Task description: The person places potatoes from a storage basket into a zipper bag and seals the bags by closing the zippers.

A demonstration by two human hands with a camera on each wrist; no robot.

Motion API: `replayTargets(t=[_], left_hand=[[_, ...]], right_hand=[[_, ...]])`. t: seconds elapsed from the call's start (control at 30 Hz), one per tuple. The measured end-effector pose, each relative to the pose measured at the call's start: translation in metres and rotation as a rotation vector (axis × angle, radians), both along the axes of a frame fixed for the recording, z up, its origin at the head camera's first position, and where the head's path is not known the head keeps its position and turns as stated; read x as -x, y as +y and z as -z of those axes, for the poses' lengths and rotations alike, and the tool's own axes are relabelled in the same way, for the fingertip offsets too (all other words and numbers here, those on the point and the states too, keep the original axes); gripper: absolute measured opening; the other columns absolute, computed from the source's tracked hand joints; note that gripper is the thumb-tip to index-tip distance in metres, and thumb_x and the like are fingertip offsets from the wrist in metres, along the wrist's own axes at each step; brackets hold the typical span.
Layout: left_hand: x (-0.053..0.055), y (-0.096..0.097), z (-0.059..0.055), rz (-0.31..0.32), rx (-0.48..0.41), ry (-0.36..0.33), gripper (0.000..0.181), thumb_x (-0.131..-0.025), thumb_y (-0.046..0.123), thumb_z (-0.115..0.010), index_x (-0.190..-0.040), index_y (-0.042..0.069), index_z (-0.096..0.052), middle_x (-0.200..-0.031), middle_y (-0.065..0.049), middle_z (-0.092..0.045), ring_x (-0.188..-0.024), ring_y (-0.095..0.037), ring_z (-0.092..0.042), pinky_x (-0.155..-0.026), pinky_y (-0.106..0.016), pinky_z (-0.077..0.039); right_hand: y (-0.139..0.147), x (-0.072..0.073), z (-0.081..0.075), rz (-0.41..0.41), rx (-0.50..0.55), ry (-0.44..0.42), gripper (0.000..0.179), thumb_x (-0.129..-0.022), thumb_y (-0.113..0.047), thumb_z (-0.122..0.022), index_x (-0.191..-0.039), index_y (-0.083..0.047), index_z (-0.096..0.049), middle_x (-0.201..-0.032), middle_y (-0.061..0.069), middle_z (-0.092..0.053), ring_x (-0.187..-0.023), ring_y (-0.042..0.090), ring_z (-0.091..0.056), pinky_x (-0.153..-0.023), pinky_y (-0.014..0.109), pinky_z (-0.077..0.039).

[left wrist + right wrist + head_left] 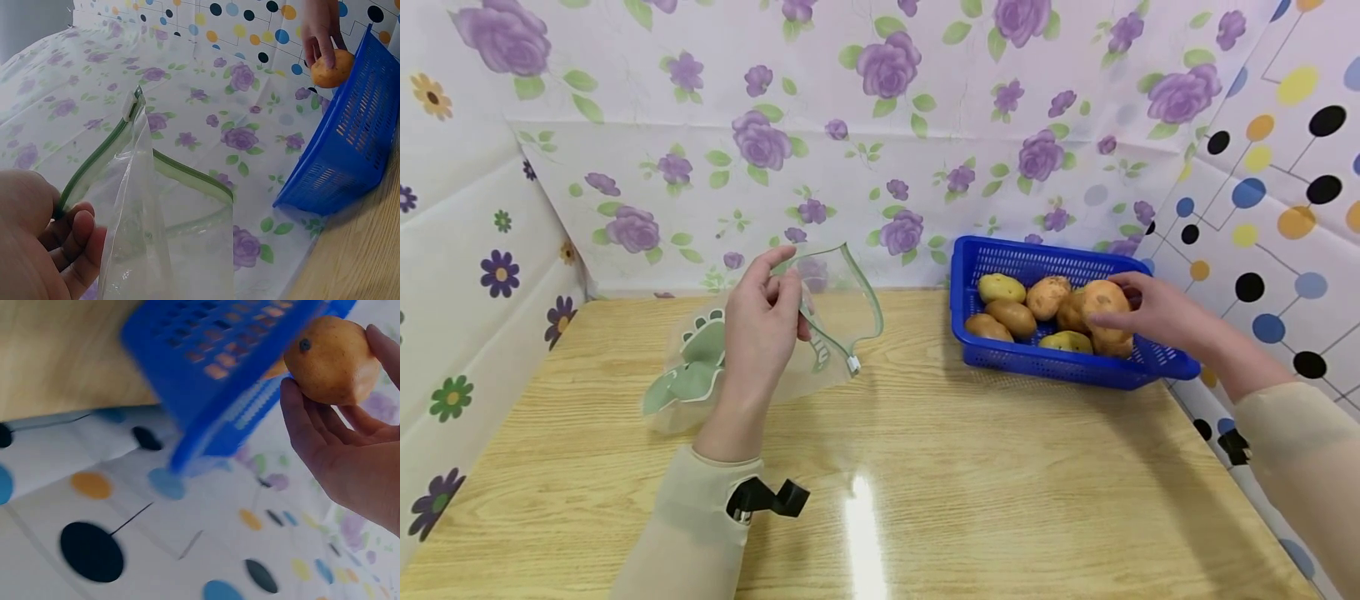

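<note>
My left hand (765, 321) pinches the green-edged rim of a clear zip bag (790, 379), whose mouth gapes toward the right. A white slider (853, 364) sits at one corner of that mouth, and a green cartoon print shows on the bag's left part. On the right, my right hand (1157, 310) grips a round, yellowish-brown potato (1103, 302) over the right end of a blue basket (1045, 367). In the right wrist view the fingers and thumb curl round this potato (334, 360), above the basket's rim.
Several more potatoes (1011, 317) lie in the basket, which stands at the back right of the wooden table (925, 483). Flower-patterned sheeting (850, 167) hangs behind the table, and dotted sheeting (1285, 250) covers the right side.
</note>
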State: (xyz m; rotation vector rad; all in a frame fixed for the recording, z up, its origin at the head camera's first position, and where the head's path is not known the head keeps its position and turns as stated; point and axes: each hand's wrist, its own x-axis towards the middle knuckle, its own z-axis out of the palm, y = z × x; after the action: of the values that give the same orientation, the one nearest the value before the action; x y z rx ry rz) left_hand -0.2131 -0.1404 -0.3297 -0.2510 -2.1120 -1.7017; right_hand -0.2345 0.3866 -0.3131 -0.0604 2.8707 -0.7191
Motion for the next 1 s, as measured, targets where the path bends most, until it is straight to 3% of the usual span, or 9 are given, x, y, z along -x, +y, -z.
replayTargets(t=[0.2,0.47,0.83,1.0], left_hand=[[-0.001,-0.001,0.000,-0.002,0.000,-0.007,0.039,-0.116,0.023,-0.054,-0.154,0.014,-0.063,-0.069,-0.011,-0.059,-0.051,-0.024,-0.062,-0.049,-0.028,-0.052],[0.000,-0.001,0.000,0.007,-0.015,-0.008,0.038,-0.117,0.023,-0.055,-0.153,0.017,-0.064,-0.069,-0.010,-0.060,-0.050,-0.024,-0.062,-0.049,-0.027,-0.052],[-0.001,-0.003,-0.002,0.004,-0.018,-0.010,0.038,-0.116,0.022,-0.054,-0.153,0.017,-0.063,-0.069,-0.010,-0.060,-0.051,-0.025,-0.062,-0.048,-0.027,-0.050],[-0.002,-0.003,-0.003,0.000,-0.011,-0.004,0.038,-0.116,0.021,-0.055,-0.153,0.017,-0.064,-0.068,-0.010,-0.059,-0.051,-0.025,-0.062,-0.048,-0.028,-0.051]], right_hand=[[-0.033,0.002,-0.017,0.013,0.109,0.036,0.113,-0.099,-0.067,-0.073,-0.174,0.000,-0.020,-0.161,0.031,-0.044,-0.146,0.050,-0.045,-0.114,0.069,-0.044],[-0.081,0.000,-0.035,-0.004,0.230,0.093,0.107,-0.097,-0.064,-0.078,-0.176,-0.015,-0.025,-0.163,0.017,-0.048,-0.151,0.039,-0.044,-0.116,0.065,-0.043],[-0.137,0.007,-0.047,-0.041,0.376,0.114,0.104,-0.097,-0.058,-0.082,-0.176,-0.021,-0.026,-0.165,0.012,-0.047,-0.154,0.032,-0.043,-0.122,0.062,-0.039],[-0.160,0.008,-0.048,-0.054,0.447,0.106,0.103,-0.096,-0.054,-0.085,-0.175,-0.021,-0.028,-0.162,0.007,-0.051,-0.150,0.026,-0.048,-0.121,0.057,-0.043]])
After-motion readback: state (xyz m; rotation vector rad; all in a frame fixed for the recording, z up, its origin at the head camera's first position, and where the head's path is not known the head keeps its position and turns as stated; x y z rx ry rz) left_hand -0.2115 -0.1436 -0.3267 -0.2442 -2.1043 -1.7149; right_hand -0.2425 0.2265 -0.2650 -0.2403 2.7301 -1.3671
